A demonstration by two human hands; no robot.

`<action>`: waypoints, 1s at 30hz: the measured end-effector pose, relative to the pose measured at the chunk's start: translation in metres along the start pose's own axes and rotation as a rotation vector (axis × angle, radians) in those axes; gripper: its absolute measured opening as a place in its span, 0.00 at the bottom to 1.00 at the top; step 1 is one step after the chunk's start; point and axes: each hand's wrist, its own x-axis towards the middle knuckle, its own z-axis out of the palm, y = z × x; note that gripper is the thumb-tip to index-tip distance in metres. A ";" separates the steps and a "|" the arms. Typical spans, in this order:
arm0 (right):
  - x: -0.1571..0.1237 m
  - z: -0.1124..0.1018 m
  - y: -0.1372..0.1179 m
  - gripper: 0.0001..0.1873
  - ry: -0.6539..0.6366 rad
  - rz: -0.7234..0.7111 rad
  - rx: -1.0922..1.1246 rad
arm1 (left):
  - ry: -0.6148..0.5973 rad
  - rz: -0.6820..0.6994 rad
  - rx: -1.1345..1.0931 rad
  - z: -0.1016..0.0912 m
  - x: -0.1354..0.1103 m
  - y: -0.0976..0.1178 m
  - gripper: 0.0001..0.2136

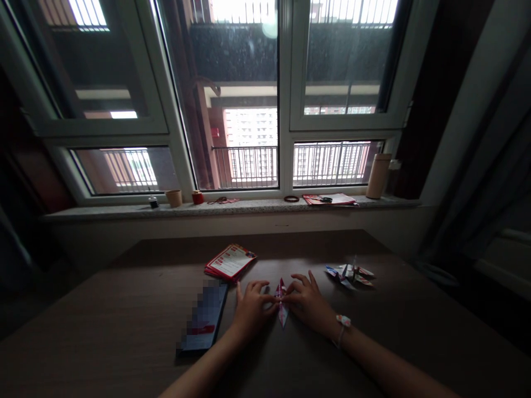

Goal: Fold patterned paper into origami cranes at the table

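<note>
A narrow, diamond-shaped piece of folded paper, pink and white with print on it, lies on the table between my hands. My left hand pinches its left edge near the middle with thumb and forefinger. From the other side my right hand grips the right edge, its remaining fingers raised and bent. The fingertips of both hands nearly meet over the paper and cover its centre. Off to the right rest a few folded paper cranes, close together.
Left of my hands a phone or tablet lies with its screen partly blurred out. Behind it is a stack of red-bordered printed sheets. The windowsill holds a tan bottle, a cup, a red jar and scissors on papers.
</note>
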 end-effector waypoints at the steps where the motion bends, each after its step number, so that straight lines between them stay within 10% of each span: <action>1: 0.000 0.000 0.000 0.14 -0.001 0.000 -0.005 | 0.005 0.003 -0.001 0.000 0.000 0.000 0.06; 30: 0.003 -0.002 0.009 0.08 0.017 0.227 0.110 | -0.039 -0.009 0.067 0.002 -0.001 -0.009 0.07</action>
